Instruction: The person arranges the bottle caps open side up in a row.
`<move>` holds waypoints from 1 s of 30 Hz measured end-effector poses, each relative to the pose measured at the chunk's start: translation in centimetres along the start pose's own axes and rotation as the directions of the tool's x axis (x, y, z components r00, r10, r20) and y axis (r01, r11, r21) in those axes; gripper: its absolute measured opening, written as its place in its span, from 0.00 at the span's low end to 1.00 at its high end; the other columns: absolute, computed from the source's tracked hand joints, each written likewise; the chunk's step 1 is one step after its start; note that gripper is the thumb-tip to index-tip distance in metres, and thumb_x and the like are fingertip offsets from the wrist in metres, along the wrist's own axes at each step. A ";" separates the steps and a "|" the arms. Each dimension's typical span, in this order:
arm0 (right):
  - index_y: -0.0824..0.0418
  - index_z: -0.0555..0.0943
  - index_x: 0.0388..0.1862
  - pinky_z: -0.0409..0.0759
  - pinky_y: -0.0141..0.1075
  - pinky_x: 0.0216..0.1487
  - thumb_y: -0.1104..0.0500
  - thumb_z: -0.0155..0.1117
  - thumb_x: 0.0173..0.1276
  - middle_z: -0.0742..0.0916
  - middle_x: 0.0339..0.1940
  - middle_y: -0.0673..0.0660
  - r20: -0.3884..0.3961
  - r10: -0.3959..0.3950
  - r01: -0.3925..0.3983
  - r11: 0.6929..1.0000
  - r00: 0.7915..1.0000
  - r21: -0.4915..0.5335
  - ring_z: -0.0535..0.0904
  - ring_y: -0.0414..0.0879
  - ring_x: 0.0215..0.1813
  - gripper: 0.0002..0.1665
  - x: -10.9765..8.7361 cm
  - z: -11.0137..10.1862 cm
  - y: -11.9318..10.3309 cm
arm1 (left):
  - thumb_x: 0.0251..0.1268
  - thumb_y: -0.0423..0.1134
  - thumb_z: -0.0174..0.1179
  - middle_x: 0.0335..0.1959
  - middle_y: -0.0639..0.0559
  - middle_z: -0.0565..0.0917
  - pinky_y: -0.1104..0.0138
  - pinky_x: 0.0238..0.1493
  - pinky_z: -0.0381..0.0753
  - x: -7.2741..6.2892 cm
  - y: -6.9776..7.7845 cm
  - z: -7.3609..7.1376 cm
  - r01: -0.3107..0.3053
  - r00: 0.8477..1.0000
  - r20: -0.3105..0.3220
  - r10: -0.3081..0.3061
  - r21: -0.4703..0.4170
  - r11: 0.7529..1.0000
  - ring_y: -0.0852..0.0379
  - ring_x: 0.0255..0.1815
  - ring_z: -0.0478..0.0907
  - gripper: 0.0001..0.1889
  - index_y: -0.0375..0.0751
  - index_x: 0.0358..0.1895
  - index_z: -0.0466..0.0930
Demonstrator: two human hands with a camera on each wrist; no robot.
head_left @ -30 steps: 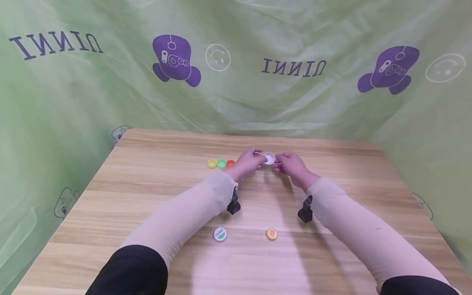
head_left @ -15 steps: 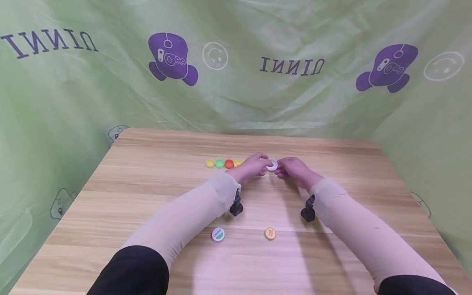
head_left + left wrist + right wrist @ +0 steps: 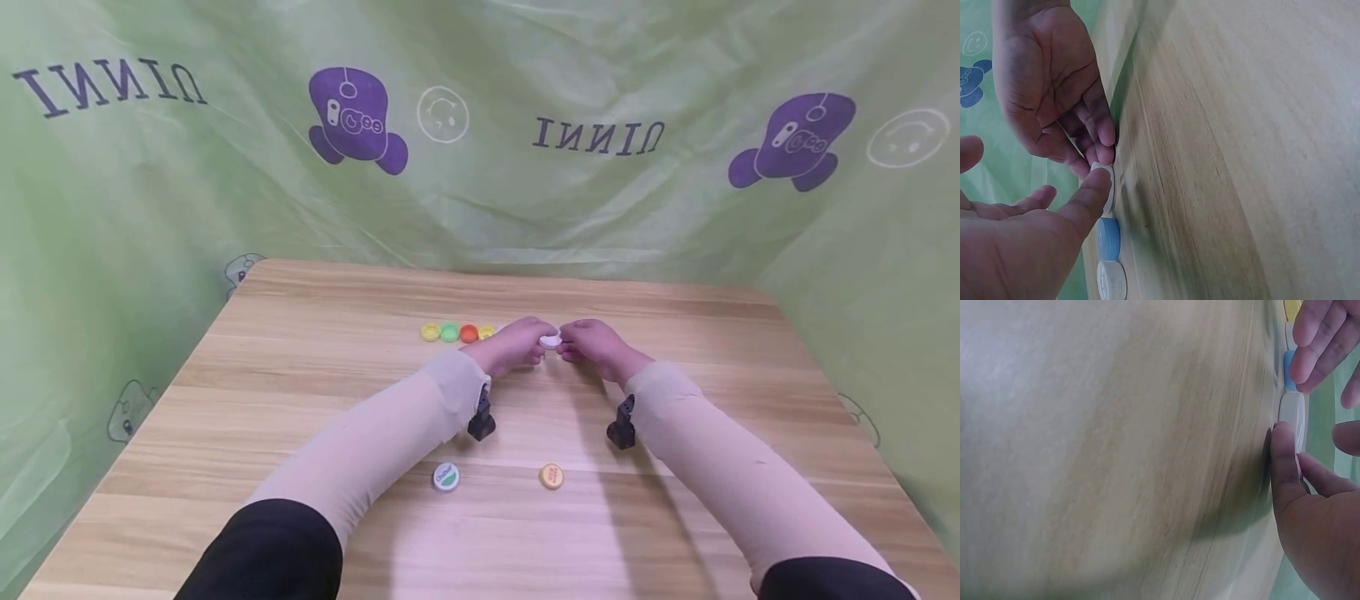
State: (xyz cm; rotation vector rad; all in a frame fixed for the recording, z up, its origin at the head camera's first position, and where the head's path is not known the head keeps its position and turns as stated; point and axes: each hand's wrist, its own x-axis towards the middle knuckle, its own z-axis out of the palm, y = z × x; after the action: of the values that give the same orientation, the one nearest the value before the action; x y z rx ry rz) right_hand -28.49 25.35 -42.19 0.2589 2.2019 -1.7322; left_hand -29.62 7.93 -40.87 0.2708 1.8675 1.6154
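Observation:
Between my two hands at the far side of the table is a white bottle cap (image 3: 550, 341), low at the tabletop. My right hand (image 3: 597, 345) pinches its right edge with thumb and a fingertip, as the right wrist view shows. From the other side my left hand (image 3: 516, 344) touches the cap with one straight finger, its other fingers spread apart. A blue cap (image 3: 1109, 239) stands beside the white one, followed by another white cap (image 3: 1112, 280). In the head view my left hand hides the blue one.
The row continues left with a yellow cap (image 3: 486, 332), a red cap (image 3: 468, 333), a green cap (image 3: 449, 332) and another yellow cap (image 3: 431, 332). Nearer lie a white-and-green lid (image 3: 446, 477) and an orange lid (image 3: 552, 476). A green printed curtain (image 3: 480, 208) hangs behind the table.
Both hands have brought the white cap down and slightly nearer, from above the table to the right end of the row. Its hollow side faced the camera a second ago.

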 end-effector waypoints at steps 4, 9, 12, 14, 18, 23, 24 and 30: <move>0.85 0.66 0.67 0.84 0.30 0.49 0.66 0.47 0.82 0.81 0.46 0.61 -0.004 -0.004 0.004 1.000 1.000 -0.001 0.79 0.40 0.40 0.25 0.2 0.2 0.0 | 0.82 0.41 0.47 0.55 0.38 0.74 0.60 0.60 0.77 -0.1 0.1 0.0 0.009 1.000 0.002 -0.009 -0.023 1.000 0.54 0.45 0.71 0.22 0.26 0.66 0.69; 0.85 0.64 0.69 0.84 0.29 0.49 0.66 0.47 0.82 0.81 0.47 0.63 -0.020 0.001 -0.001 1.000 1.000 -0.022 0.80 0.40 0.40 0.26 0.3 0.2 0.0 | 0.85 0.42 0.43 0.73 0.33 0.66 0.54 0.71 0.72 -0.4 0.4 -0.2 0.000 1.000 -0.026 -0.002 -0.081 0.997 0.41 0.68 0.71 0.26 0.30 0.75 0.64; 0.85 0.63 0.70 0.84 0.29 0.48 0.65 0.47 0.82 0.81 0.47 0.63 -0.022 0.004 -0.005 0.999 1.000 -0.032 0.80 0.40 0.40 0.27 0.4 0.2 0.0 | 0.86 0.41 0.41 0.78 0.30 0.59 0.53 0.74 0.68 -0.6 0.6 -0.5 -0.012 0.999 -0.050 0.005 -0.127 0.992 0.37 0.75 0.65 0.27 0.29 0.79 0.58; 0.84 0.63 0.70 0.84 0.29 0.48 0.65 0.47 0.82 0.81 0.47 0.63 -0.021 0.008 -0.008 0.999 1.000 -0.033 0.79 0.40 0.40 0.27 0.4 0.3 0.0 | 0.86 0.41 0.40 0.78 0.29 0.58 0.53 0.74 0.68 -0.7 0.6 -0.9 -0.014 0.998 -0.061 0.006 -0.137 0.990 0.36 0.75 0.63 0.27 0.29 0.79 0.56; 0.83 0.63 0.71 0.84 0.29 0.47 0.64 0.47 0.83 0.80 0.47 0.62 -0.021 0.016 -0.017 0.999 1.000 -0.037 0.79 0.40 0.40 0.27 0.4 0.5 0.0 | 0.86 0.41 0.40 0.78 0.30 0.60 0.53 0.73 0.70 -1.2 0.2 -1.8 -0.025 0.997 -0.072 0.018 -0.095 0.995 0.37 0.75 0.65 0.27 0.28 0.79 0.56; 0.83 0.62 0.72 0.85 0.31 0.47 0.66 0.49 0.80 0.81 0.47 0.64 -0.011 -0.017 0.017 0.998 1.000 -0.053 0.80 0.42 0.40 0.28 -0.7 0.4 0.2 | 0.84 0.39 0.45 0.73 0.33 0.69 0.53 0.70 0.73 -3.1 -0.5 -3.3 -0.060 0.997 -0.048 0.061 0.024 0.998 0.36 0.72 0.69 0.24 0.28 0.74 0.63; 0.82 0.63 0.72 0.85 0.31 0.47 0.67 0.49 0.79 0.82 0.48 0.66 -0.003 -0.027 0.026 0.998 1.000 -0.060 0.80 0.43 0.40 0.28 -1.0 0.5 0.3 | 0.83 0.39 0.46 0.72 0.33 0.70 0.53 0.70 0.74 -3.6 -0.7 -3.7 -0.059 0.997 -0.038 0.061 0.046 0.997 0.36 0.71 0.70 0.24 0.27 0.72 0.65; 0.79 0.68 0.70 0.86 0.39 0.53 0.67 0.54 0.75 0.84 0.51 0.70 0.065 -0.050 0.058 0.991 0.997 -0.123 0.84 0.50 0.47 0.28 -2.8 2.6 0.2 | 0.79 0.34 0.53 0.63 0.32 0.77 0.53 0.65 0.79 -6.7 -2.1 -5.3 -0.050 0.999 0.029 0.045 0.200 0.978 0.38 0.63 0.76 0.23 0.25 0.70 0.67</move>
State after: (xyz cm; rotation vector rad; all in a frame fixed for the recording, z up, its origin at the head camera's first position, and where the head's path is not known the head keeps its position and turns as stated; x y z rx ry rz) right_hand -25.40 23.06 -41.93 0.1151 2.2800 -1.5995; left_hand -27.07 -0.47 -40.44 0.4228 2.0223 1.4482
